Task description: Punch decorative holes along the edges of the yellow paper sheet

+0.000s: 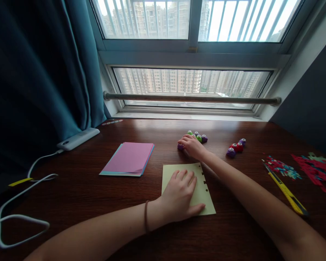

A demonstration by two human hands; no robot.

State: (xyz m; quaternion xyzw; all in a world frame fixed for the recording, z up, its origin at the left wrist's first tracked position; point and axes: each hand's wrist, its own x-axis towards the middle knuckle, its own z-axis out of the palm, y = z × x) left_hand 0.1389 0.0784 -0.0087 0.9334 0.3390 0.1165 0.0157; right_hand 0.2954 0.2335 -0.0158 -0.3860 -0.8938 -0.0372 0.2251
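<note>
In the head view, the left hand (178, 197) lies flat with fingers spread on a pale yellow sheet (199, 195) on the tabletop (119, 195), where small holes (206, 190) run along the sheet's right edge. The right hand (191, 146), well apart from any grip on the sheet, reaches beyond its far edge with fingers over a purple punch (180, 146), just beside green and purple punches (199, 138); whether it is clamped on that punch I cannot tell. A stack of coloured paper (129, 157) lies left of the sheet, while red and purple punches (236, 147), paper bits (284, 168) and a yellow cutter (286, 192) lie to the right.
</note>
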